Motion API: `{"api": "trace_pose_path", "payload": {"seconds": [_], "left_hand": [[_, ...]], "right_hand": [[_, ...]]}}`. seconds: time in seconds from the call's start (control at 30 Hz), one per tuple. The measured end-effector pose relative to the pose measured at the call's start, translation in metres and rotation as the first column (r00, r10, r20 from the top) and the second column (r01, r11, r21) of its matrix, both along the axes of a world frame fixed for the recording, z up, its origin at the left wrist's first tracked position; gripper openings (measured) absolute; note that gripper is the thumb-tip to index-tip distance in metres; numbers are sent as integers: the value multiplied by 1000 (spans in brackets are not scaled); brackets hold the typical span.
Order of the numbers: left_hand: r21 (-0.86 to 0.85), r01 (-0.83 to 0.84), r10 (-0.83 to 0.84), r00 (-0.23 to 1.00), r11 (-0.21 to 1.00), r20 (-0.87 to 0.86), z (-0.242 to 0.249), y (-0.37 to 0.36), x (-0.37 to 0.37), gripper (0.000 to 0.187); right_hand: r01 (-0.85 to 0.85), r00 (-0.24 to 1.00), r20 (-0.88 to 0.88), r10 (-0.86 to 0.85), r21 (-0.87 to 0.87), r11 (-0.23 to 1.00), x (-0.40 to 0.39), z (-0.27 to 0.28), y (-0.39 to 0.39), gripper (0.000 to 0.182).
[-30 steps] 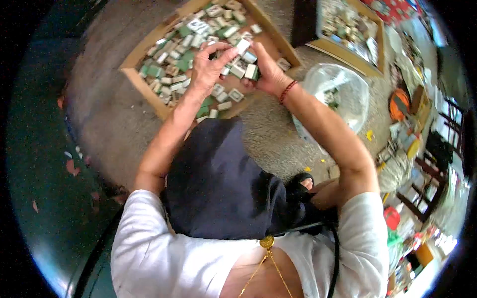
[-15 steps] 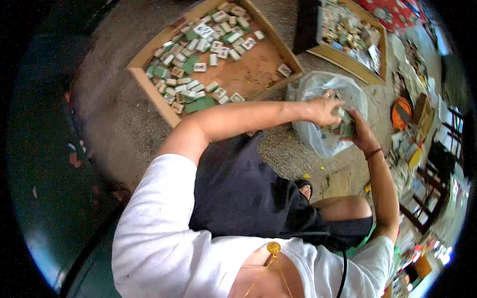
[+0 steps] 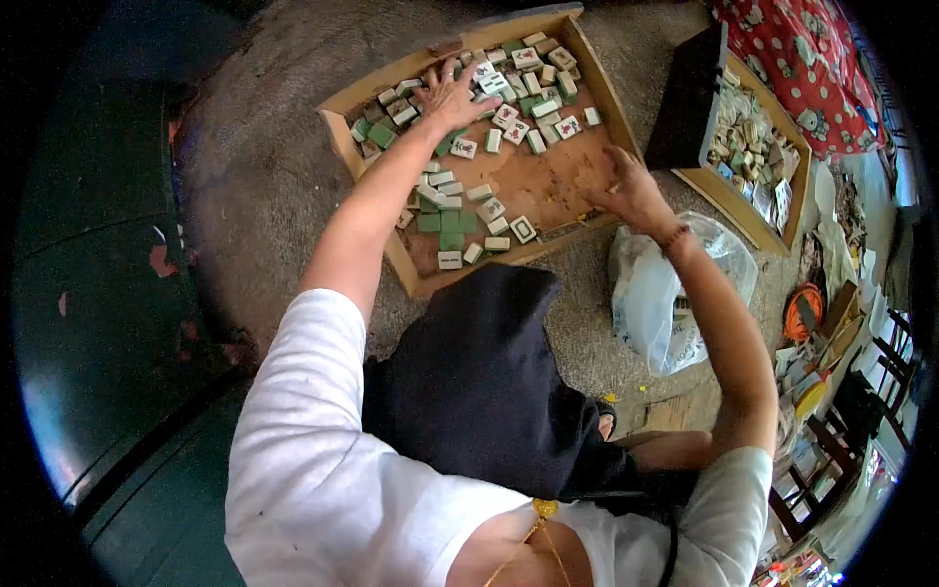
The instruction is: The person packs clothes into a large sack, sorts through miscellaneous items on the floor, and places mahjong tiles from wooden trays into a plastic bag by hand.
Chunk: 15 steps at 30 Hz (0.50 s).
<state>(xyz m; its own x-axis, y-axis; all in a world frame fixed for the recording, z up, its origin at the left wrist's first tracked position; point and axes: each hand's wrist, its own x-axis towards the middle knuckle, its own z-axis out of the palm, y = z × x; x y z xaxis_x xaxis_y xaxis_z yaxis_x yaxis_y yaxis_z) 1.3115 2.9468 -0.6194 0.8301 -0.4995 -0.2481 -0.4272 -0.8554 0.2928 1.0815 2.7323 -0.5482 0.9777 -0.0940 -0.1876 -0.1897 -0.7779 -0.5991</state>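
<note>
Item: one shallow wooden tray (image 3: 562,186), resting on the rough floor (image 3: 259,137) before the dark trousers (image 3: 469,382) of the seated person. Its raised walls are probably keeping the loose pieces from scattering.

Contents: many small tiles (image 3: 451,222), some showing green backs, others pale sides or printed faces. Most are crowding the upper part and left side of the tray; a looser group is lying near the lower wall. The mixed facing is suggesting loose heaping rather than sorted rows.

Left hand (image 3: 450,103): reaching over the upper tiles, palm down, fingers spread wide and touching the pile. The spread is seemingly letting it cover several pieces at once; whether any tile is being gripped underneath, one cannot tell.

Right hand (image 3: 636,196): hovering at the tray's right corner, thumb standing apart from half-curled fingers, no tile showing in it.

Accessory: one clear plastic bag (image 3: 646,293), standing just beside the tray, partly beneath the right forearm, perhaps set there for easy reach. The arm and the film are hiding most of its inside.

Further piece: one wooden box (image 3: 719,196), lying farther right beside a dark panel (image 3: 690,103), its rim containing another heap of tiles.
</note>
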Motion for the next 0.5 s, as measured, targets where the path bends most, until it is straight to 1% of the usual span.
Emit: {"api": "trace_pose_path", "payload": {"seconds": [0.03,0.07,0.1,0.13,0.17,0.2,0.23,0.27,0.3,0.33,0.37,0.4,0.47,0.5], "left_hand": [[-47,-3,4,1000,999,23,-11,1,4,85],[-74,-42,44,999,996,29,-14,-4,0,87],[-88,-30,33,999,996,43,-14,-5,0,87],[-101,-18,24,998,995,55,-13,-6,0,87],[-131,-31,38,998,991,52,-12,-7,-2,84],[-120,-18,24,999,993,46,-12,-6,-4,80],[-128,-3,13,997,992,72,-18,-3,-11,79],[-135,16,-2,995,991,100,-20,0,-18,77],[-79,69,-59,991,994,120,-15,3,-27,74],[-101,97,-81,986,990,149,-17,5,-40,70],[-114,140,-125,983,984,133,-20,8,-51,69],[-129,183,-168,979,975,118,-24,11,-62,67],[2,258,-255,957,966,136,-5,18,-90,68],[-8,272,-269,957,962,110,-1,21,-99,67]], "right_hand": [[-8,1000,1,8,-3,1000,20,-21,-1,72],[-3,1000,4,3,-95,995,40,-42,-1,84],[3,1000,7,-2,-184,983,56,-54,-1,96],[-6,1000,6,7,-184,983,69,-54,4,96],[75,997,-16,-80,-174,982,81,-55,10,102],[156,985,-44,-165,-165,974,90,-59,15,107],[154,974,-138,-178,-164,974,100,-63,18,111],[149,974,-145,-172,-159,976,103,-67,23,111],[112,976,-150,-156,-266,957,106,-71,30,111],[75,977,-158,-142,-370,926,108,-74,37,111],[98,980,-127,-152,-357,929,106,-78,46,109],[58,993,-77,-91,-351,935,100,-72,57,108],[8,992,-125,-34,-200,980,88,-79,70,107],[-21,1000,0,21,-192,981,80,-98,78,105]]}}
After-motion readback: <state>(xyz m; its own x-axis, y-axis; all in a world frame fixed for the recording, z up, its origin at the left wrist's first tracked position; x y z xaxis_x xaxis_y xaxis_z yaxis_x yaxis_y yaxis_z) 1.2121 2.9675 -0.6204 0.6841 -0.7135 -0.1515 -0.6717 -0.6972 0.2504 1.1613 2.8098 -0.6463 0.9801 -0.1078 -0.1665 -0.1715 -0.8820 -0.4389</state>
